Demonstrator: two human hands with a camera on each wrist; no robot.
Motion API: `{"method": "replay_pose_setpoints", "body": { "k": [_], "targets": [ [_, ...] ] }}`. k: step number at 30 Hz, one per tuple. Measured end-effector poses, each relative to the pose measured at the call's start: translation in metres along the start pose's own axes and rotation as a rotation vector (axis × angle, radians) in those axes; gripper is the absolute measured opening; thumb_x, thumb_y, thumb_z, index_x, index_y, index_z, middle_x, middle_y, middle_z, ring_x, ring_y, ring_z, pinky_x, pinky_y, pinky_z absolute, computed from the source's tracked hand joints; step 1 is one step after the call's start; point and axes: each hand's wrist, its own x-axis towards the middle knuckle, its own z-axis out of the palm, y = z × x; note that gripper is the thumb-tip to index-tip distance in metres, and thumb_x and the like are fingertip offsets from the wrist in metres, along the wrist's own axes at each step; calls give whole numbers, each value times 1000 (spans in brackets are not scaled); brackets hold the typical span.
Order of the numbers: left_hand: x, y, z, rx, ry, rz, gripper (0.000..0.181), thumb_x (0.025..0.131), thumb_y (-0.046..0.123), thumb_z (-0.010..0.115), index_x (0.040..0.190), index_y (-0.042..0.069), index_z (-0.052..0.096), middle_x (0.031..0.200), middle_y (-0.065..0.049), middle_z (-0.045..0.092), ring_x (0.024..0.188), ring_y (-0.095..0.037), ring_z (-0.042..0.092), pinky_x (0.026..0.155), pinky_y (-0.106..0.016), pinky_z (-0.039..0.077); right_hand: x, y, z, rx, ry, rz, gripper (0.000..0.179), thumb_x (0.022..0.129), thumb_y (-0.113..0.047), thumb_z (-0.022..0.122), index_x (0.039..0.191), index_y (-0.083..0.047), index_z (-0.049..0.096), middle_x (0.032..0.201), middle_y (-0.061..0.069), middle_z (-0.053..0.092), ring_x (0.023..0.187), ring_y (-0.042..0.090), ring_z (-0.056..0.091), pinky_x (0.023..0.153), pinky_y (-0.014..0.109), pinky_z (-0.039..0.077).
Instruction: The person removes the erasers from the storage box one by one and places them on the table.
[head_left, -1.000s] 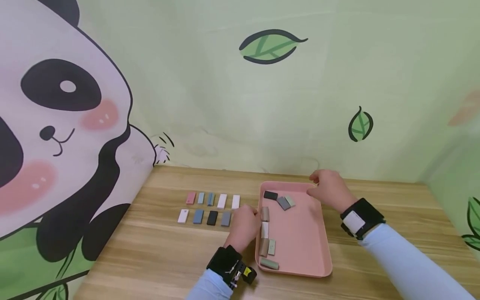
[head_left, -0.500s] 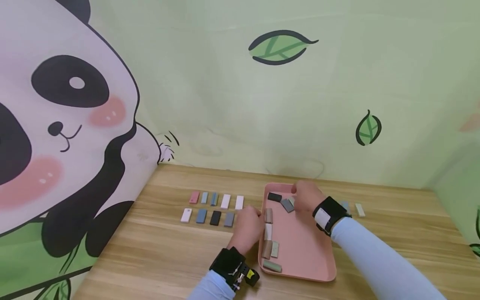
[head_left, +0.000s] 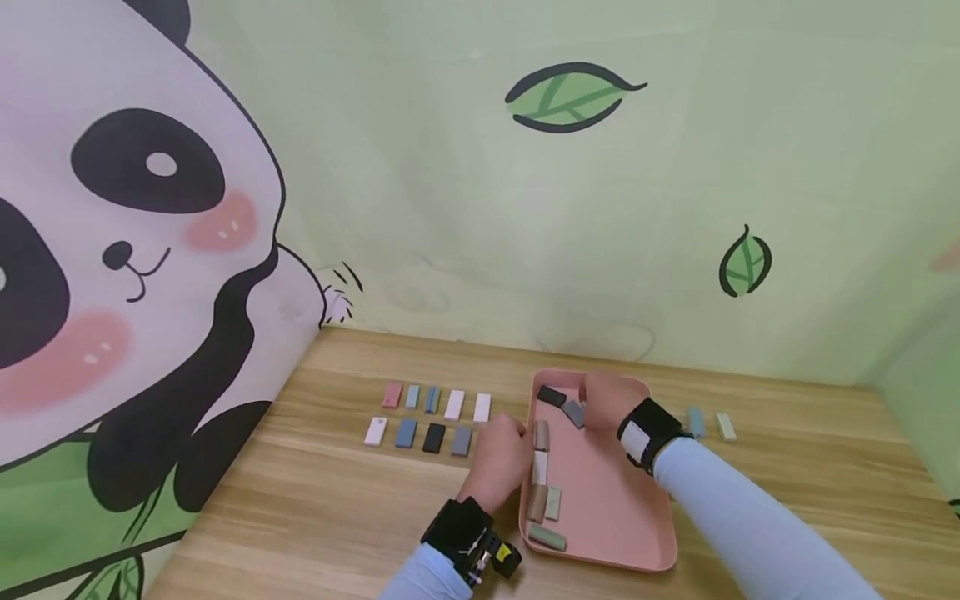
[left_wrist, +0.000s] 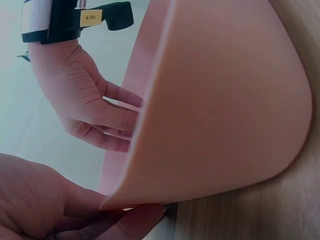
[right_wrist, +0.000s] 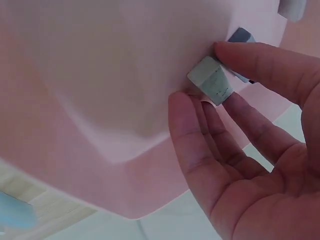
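Note:
My left hand (head_left: 498, 458) grips the left wall of a pink tray (head_left: 618, 508); in the left wrist view its thumb and fingers pinch the rim (left_wrist: 165, 60). My right hand (head_left: 609, 400) reaches into the tray's far end. In the right wrist view its fingers and thumb close round a small pale green block (right_wrist: 217, 86). Beside that block lies a grey block (head_left: 573, 413), with a black block (head_left: 552, 396) to its left. Along the tray's left wall lie a brown block (head_left: 542, 435), a white block (head_left: 540, 467) and several more.
Left of the tray, small blocks stand in two rows on the wooden table (head_left: 315, 500), among them a pink block (head_left: 392, 395) and a black block (head_left: 433, 437). To the right lie a blue block (head_left: 696, 422) and a pale block (head_left: 725, 427). A printed wall cloth (head_left: 450, 208) hangs behind.
My right hand has moved left from the tray's right rim to the blocks at its far end, uncovering two blocks on the table. The left hand stays at the tray's left wall.

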Motion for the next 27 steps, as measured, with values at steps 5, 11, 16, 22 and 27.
{"method": "replay_pose_setpoints", "body": {
  "k": [5, 11, 16, 22, 27],
  "targets": [
    [1, 1, 1, -2, 6, 3, 27, 95, 21, 51, 76, 9, 65, 58, -3, 50, 49, -15, 52, 40, -26, 40, -1, 3, 1, -25, 20, -13, 20, 75, -15, 69, 92, -8, 63, 77, 1, 56, 67, 18, 52, 59, 31, 42],
    [0, 1, 1, 2, 3, 1, 25, 96, 21, 51, 80, 8, 66, 60, -4, 52, 50, -14, 52, 41, -26, 41, -4, 7, 6, -63, 60, -37, 12, 73, -12, 68, 84, -12, 64, 73, -2, 55, 65, 17, 51, 60, 31, 42],
    [-2, -1, 2, 7, 2, -21, 24, 95, 20, 51, 79, 8, 66, 61, -4, 53, 51, -15, 52, 42, -27, 41, -3, 13, 19, -149, 128, -88, 4, 72, -14, 65, 75, -16, 62, 65, -5, 53, 60, 15, 49, 57, 31, 41],
    [-1, -1, 2, 21, 19, -5, 25, 96, 21, 51, 79, 9, 66, 60, -3, 52, 50, -14, 52, 41, -26, 41, -4, 16, 24, -185, 181, -128, 5, 71, -14, 63, 76, -15, 63, 67, -6, 54, 61, 13, 49, 60, 31, 43],
    [0, -1, 3, 32, 23, 6, 26, 96, 21, 51, 78, 9, 66, 59, -3, 52, 50, -14, 52, 41, -26, 40, -9, 14, 23, -172, 174, -129, 5, 71, -9, 62, 75, -13, 63, 67, -4, 55, 60, 13, 49, 59, 30, 43]
  ]
}}
